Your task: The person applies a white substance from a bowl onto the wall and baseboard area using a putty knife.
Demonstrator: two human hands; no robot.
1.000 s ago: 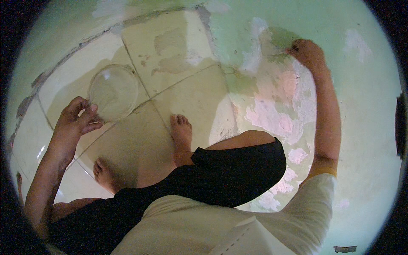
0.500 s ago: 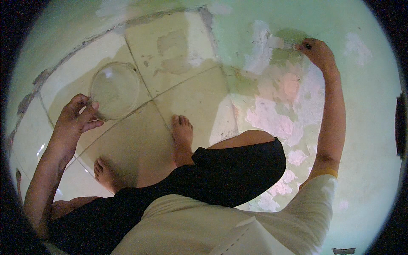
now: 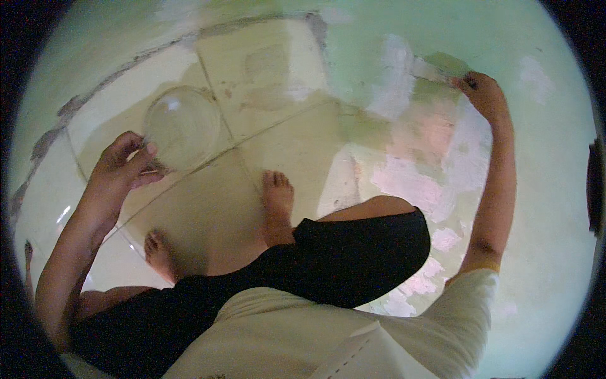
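My left hand grips the near-left edge of a clear, round, shallow dish, with the thumb at its rim and the fingers curled round. It is held above the tiled floor, and I cannot tell whether anything is in it. At the far right, my right hand is closed round the handle of a putty knife. The pale flat blade points left across the green wall, its tip at the edge of a white patch of filler.
More white and pinkish filler patches spread over the wall. Cream floor tiles with dark joints meet the wall along a rough grey edge. My bare feet stand on the tiles, and my bent knee is close to the wall.
The whole view has shifted slightly. My right hand has dropped a little against the wall, so the putty knife now slants down toward its handle. My left hand still holds the dish.
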